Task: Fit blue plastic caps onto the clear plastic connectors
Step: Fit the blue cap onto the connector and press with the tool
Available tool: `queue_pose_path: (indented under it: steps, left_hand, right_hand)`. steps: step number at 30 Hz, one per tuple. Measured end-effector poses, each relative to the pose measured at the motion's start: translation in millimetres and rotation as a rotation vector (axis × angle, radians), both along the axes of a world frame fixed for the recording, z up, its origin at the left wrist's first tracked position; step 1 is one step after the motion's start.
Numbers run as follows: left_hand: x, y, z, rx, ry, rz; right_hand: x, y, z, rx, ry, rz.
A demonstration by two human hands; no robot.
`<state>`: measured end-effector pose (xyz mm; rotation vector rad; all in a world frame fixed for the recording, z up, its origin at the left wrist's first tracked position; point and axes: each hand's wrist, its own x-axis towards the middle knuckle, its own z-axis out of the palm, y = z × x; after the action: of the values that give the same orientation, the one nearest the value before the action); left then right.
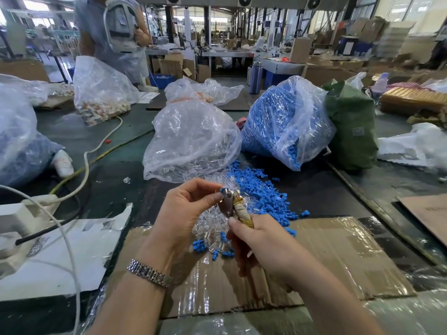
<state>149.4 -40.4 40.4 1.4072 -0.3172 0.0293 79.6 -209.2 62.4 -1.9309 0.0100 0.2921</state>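
Left hand: we find our left hand raised above the cardboard, thumb and forefinger pinched on a small blue cap at the head of the tool.
Right hand: our right hand is closed around the handles of a plier-like tool, one handle wrapped in tape, its head pointing up toward the left fingertips.
Clear connectors: a loose heap lies directly beneath and between both hands; whether one sits in the tool head we cannot tell.
Blue caps: a scattered pile lies just beyond the right hand, spilling from a clear bag of blue caps farther out.
Connector bag: a clear plastic bag sits beyond the left hand.
Work surface: flattened cardboard under both wrists.
Wrist: a metal bracelet on the left wrist.
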Motion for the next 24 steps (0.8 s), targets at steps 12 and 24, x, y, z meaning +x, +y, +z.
queue_pose_path:
  steps: [12, 24]
  left_hand:
    - [4.1, 16.7, 3.4, -0.157, 0.183, 0.053]
    - [18.2, 82.4, -8.8, 0.244, 0.276, 0.505]
  right_hand:
    - [25.2, -25.8, 8.2, 0.437, 0.21, 0.183]
    - [41.7, -34.2, 11.9, 0.071, -0.119, 0.116]
